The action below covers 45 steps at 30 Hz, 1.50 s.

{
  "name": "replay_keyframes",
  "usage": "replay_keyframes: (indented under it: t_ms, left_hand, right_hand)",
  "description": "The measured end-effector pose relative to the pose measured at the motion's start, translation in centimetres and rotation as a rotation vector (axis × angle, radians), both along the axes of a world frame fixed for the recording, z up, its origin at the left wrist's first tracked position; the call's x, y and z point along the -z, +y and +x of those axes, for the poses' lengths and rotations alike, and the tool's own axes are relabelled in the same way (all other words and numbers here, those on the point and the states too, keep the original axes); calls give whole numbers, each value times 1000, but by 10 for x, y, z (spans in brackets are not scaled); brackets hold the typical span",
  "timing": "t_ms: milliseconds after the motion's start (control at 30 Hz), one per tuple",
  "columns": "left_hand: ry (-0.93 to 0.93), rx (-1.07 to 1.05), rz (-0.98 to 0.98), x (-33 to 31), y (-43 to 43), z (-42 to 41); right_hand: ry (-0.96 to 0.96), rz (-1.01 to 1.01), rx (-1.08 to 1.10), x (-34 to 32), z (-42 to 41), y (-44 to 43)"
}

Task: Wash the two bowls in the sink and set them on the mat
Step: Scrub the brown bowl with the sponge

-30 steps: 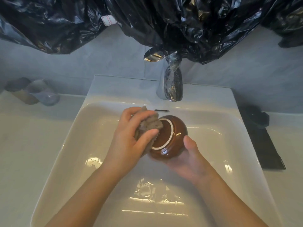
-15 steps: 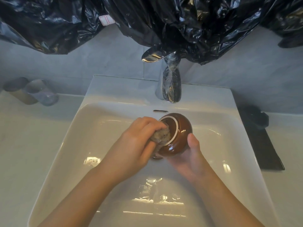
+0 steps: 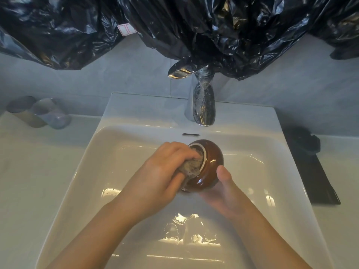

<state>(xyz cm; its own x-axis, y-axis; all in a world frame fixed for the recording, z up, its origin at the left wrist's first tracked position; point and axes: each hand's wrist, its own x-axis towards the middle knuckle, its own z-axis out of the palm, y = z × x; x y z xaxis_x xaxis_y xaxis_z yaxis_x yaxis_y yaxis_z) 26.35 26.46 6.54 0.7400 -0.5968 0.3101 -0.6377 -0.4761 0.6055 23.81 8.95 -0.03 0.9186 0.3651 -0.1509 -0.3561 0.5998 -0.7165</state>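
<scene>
Head view: slip risk

Cradles the brown bowl [image 3: 210,167] over the sink [image 3: 116,152] in the right hand [image 3: 223,197], thumb curled on its glossy side. Clenches the fingers [image 3: 174,152] of the left hand [image 3: 161,177] round a sponge [image 3: 191,168] at the foot ring. Could slip under hard scrubbing, drop and chip there, short of the dark mat [image 3: 318,183] beyond.

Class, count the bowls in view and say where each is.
1. A brown bowl is held over the sink, cradled in the right hand while the left hand presses a sponge to its base. A second bowl may be hidden.
</scene>
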Motion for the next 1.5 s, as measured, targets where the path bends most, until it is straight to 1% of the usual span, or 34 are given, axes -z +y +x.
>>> replay_keyframes:
  t_ms: [67,133,167,200,267,367,433,467,533,633,700,767,867,1000,1067,1133,1233,1367,1433,1500]
  left_hand:
    - [-5,-14,-16,-3,-2,4]
    - [-14,-61,8,-2,-2,13]
    - [-19,-76,27,-1,-1,16]
    - [-22,-75,43,1,0,18]
    - [-8,-36,50,4,3,15]
    - [48,16,-17,4,2,2]
    - [47,-10,-40,3,1,2]
    - [48,-40,-43,2,0,5]
    - [47,-93,-28,3,0,12]
    - [52,-94,11,10,3,14]
    - [107,-54,1,14,6,8]
    - [174,-32,-35,16,9,3]
    - [270,-84,-88,15,16,0]
    - [437,-169,-171,12,32,-15]
    - [448,-177,-195,1,41,-24]
    - [384,-224,-231,-11,54,-30]
    - [278,-398,-265,-20,86,-36]
    - [177,-650,-184,-8,138,-39]
    - [189,-782,-143,2,162,-40]
    - [253,-904,-115,18,185,-42]
  right_hand:
    - [-6,6,10,-2,0,3]
    - [91,47,120,-2,-4,2]
    - [63,57,97,-4,-5,1]
    - [-6,20,54,-2,-4,-1]
    - [5,-69,65,-8,-3,-1]
    - [-17,-107,19,-2,-4,-6]
    - [-35,-164,-31,0,-4,-2]
    - [-21,-173,-46,-1,-3,1]
    - [27,-127,-51,-1,-1,4]
    - [10,-100,-26,-4,-3,-1]
    - [21,-123,-22,-2,-3,-5]
    - [31,-189,-15,-3,-4,-6]
    - [37,-285,16,-12,-5,-4]
    - [65,-342,5,-29,-7,4]
    - [80,-346,7,-39,-9,9]
    - [98,-383,-2,-49,-13,15]
    - [85,-563,24,-66,-21,29]
    - [-36,-962,63,-78,-38,51]
    - [-102,-1139,64,-81,-45,62]
    - [-120,-1228,64,-83,-49,71]
